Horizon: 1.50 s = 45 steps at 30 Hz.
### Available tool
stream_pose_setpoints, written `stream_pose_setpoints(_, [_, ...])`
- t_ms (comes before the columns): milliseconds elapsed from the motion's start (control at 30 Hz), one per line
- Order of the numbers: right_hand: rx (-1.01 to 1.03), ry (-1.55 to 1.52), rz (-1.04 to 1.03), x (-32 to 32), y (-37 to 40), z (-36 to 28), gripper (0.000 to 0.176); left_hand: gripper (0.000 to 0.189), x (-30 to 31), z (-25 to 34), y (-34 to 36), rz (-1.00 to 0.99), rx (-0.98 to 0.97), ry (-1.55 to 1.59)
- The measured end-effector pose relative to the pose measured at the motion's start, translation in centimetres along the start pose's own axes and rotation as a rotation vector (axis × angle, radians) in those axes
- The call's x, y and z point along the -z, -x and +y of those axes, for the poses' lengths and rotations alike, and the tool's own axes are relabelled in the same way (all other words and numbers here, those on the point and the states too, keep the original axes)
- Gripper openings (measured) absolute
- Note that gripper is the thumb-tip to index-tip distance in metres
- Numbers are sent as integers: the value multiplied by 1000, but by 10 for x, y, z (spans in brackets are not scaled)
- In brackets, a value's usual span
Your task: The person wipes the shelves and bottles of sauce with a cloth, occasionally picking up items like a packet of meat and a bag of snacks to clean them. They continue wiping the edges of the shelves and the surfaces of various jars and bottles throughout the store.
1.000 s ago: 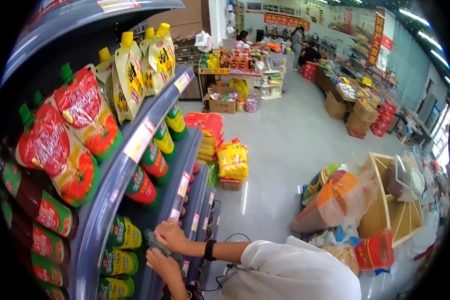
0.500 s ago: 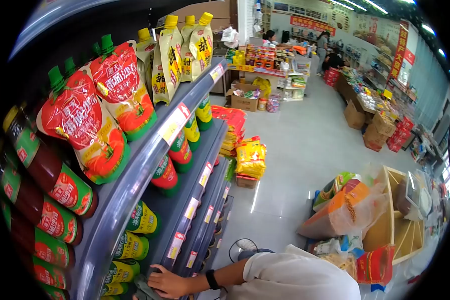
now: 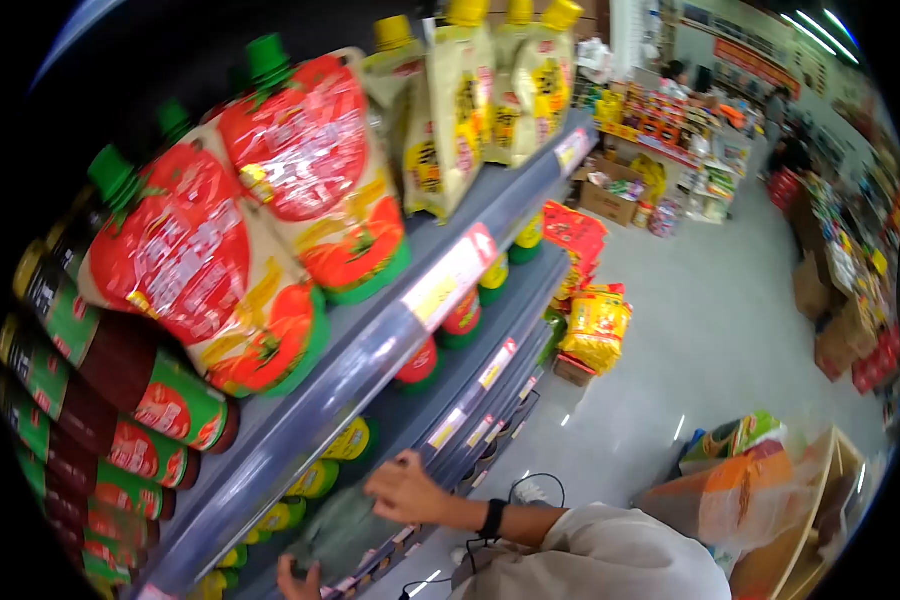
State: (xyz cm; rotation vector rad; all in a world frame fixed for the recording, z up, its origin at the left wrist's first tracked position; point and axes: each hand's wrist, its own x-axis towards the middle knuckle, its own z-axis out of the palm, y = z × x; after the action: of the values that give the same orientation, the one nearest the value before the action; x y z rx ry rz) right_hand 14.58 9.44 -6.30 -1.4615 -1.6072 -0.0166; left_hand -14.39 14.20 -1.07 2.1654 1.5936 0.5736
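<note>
A dark grey-green cloth [image 3: 342,528] is spread along the lower shelf, blurred by motion. My right hand [image 3: 410,490], with a black band at the wrist, grips the cloth's upper edge. At the bottom of the view my left hand [image 3: 298,580] shows only in part, its fingers closed at the cloth's lower end. Yellow-and-green labelled containers [image 3: 315,480] stand in a row behind the cloth. Above the hands, red tomato sauce pouches [image 3: 195,265] with green caps and dark red sauce bottles [image 3: 120,375] fill the upper shelf.
The upper shelf's edge [image 3: 355,365], with price tags, overhangs the hands. Yellow-capped pouches [image 3: 460,120] stand farther along it. Yellow packs [image 3: 597,330] are stacked on the floor beyond. At right are an orange bag [image 3: 735,490] and a wooden stand [image 3: 820,480]. Other people are far back.
The view has shifted left and closer to the shelf. The cloth, bunched under my right hand before, is now stretched out, and my left hand has come into view at its lower end.
</note>
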Motion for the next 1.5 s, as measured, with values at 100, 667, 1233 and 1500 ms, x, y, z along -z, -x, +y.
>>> stream_pose_setpoints(100, [-110,-48,43,37,-12,12,10,27,-1,17,0,-18,38,151])
stream_pose_setpoints(667, [69,-78,-277,67,-13,9,16,12,10,62,16,187,-159,358])
stream_pose_setpoints(1233, [-280,-441,-204,147,-32,-19,8,16,59,59,36,-3,-166,786])
stream_pose_setpoints(1500, [-254,-191,-106,74,-31,2,20,15,-4,91,0,451,-237,196])
